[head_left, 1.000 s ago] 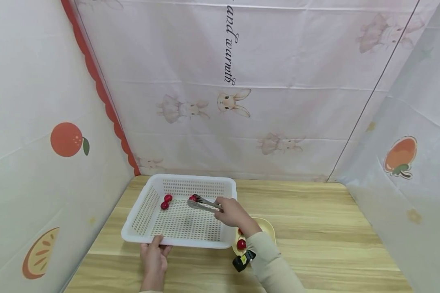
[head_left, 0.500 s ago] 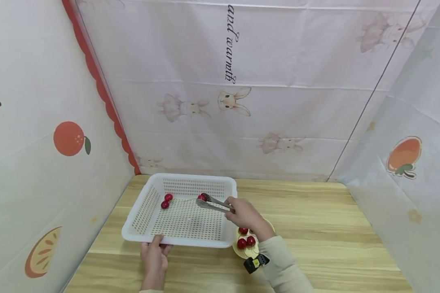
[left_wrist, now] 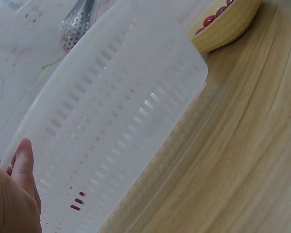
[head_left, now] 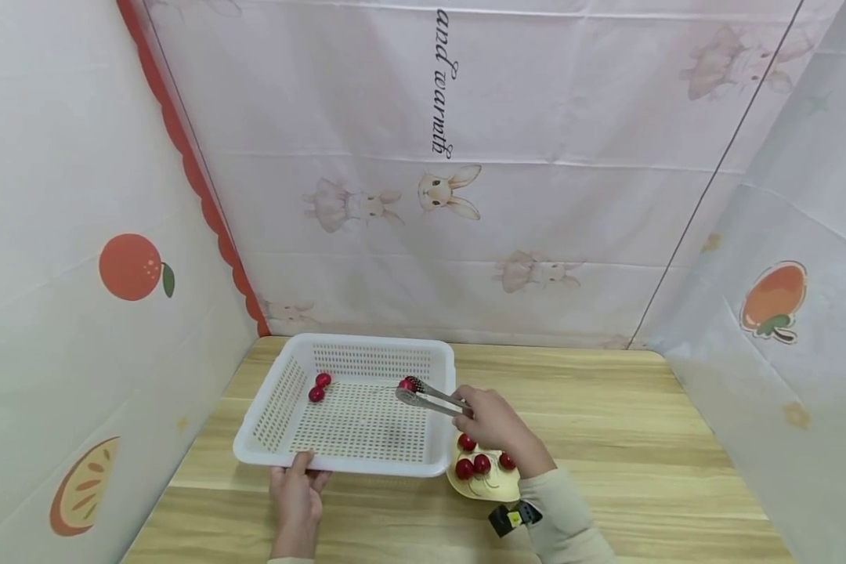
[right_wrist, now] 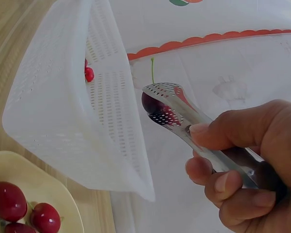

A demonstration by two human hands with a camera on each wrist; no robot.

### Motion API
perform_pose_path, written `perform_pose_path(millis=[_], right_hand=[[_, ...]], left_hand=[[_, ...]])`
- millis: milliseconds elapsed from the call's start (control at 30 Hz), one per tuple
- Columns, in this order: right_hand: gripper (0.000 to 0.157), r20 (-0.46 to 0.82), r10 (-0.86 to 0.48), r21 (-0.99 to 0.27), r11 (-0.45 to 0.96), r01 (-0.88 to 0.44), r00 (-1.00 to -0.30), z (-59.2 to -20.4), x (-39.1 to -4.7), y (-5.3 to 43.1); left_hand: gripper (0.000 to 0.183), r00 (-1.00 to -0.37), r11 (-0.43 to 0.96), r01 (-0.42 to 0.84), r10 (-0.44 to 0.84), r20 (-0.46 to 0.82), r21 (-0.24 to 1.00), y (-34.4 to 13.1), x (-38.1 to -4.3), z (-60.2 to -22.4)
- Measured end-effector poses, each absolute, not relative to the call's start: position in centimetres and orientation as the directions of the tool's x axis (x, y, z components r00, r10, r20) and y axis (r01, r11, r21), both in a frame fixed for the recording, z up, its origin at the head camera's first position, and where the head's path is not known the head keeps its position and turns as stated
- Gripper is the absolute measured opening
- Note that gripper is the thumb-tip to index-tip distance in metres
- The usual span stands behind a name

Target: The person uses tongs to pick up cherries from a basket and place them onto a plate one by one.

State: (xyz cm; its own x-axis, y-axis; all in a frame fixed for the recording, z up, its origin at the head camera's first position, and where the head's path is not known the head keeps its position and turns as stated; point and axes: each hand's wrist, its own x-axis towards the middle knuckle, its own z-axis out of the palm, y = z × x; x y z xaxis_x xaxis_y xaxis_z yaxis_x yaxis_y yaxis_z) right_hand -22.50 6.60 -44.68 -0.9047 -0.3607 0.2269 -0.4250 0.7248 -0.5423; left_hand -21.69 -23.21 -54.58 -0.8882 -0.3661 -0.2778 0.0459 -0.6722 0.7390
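My right hand (head_left: 492, 423) grips a pair of metal tongs (right_wrist: 203, 141) with perforated tips. Between those tips a dark red cherry (right_wrist: 153, 104) is pinched, its green stem pointing up in the right wrist view. In the head view the tongs and cherry are over the right part of a white perforated basket (head_left: 344, 464). Two more cherries (head_left: 317, 393) lie at the basket's left side. My left hand (head_left: 298, 501) holds the basket's front rim, thumb on top and fingers underneath. Beside the basket's right end, a yellow plate (head_left: 489, 492) bears several cherries (head_left: 482, 464), partly behind my right forearm.
The wooden table (head_left: 606, 439) extends to the right of the plate. Printed cloth walls (head_left: 536, 196) enclose it at the back and both sides. A black strap device (head_left: 515, 517) sits on my right wrist.
My right hand has moved to the right, carrying the cherry in the tongs from the basket's middle toward its right end. More of the yellow plate shows. My left hand stays on the rim.
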Motion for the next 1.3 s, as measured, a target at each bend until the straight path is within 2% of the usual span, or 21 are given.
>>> perform_pose_path(millis=[200, 667, 1300], right_hand=[[0.022, 0.28, -0.352, -0.51, 0.734, -0.449, -0.893, -44.6, -21.8, 7.9], [0.022, 0.257, -0.3, -0.52, 0.758, -0.393, -0.919, -44.6, -20.3, 10.5], [0.028, 0.233, -0.246, -0.605, 0.721, -0.339, -0.941, -45.9, -17.4, 14.0]], left_hand=[[0.035, -0.887, -0.669, 0.035, -0.362, -0.285, 0.743, -23.0, -21.7, -54.2], [0.035, -0.878, -0.664, 0.048, -0.384, -0.286, 0.746, -22.6, -21.8, -53.5], [0.036, -0.858, -0.63, 0.015, -0.407, -0.313, 0.777, -22.6, -21.9, -53.3]])
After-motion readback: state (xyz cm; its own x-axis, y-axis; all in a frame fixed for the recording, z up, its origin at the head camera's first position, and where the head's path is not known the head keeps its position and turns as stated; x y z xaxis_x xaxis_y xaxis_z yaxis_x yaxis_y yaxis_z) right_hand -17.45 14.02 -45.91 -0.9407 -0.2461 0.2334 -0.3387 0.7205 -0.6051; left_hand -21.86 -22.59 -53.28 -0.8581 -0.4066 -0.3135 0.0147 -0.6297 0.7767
